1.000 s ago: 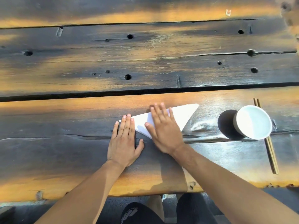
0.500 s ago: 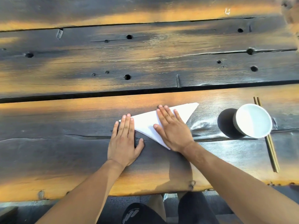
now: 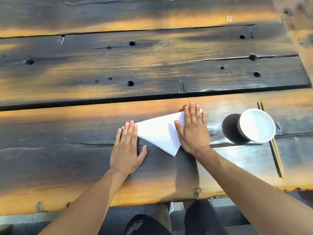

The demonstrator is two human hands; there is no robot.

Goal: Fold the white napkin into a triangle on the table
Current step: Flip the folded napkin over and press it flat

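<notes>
Napkin [image 3: 159, 133], one, white paper folded to a flat triangle, lies on the near plank of my dark, knotted wooden table [image 3: 67, 150]. My left hand [image 3: 127, 148] presses flat on its left corner, my right hand [image 3: 193, 131] spread flat over its right edge. Right of that: one smooth white bowl [image 3: 256, 125], two thin wooden chopsticks [image 3: 276, 151].

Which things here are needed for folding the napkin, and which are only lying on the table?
Belong to the job:
- white paper napkin folded into a triangle
- left hand, flat on its left corner
- right hand, flat on its right side
- dark wooden plank table

Just lying about:
- round white bowl
- pair of wooden chopsticks
</notes>
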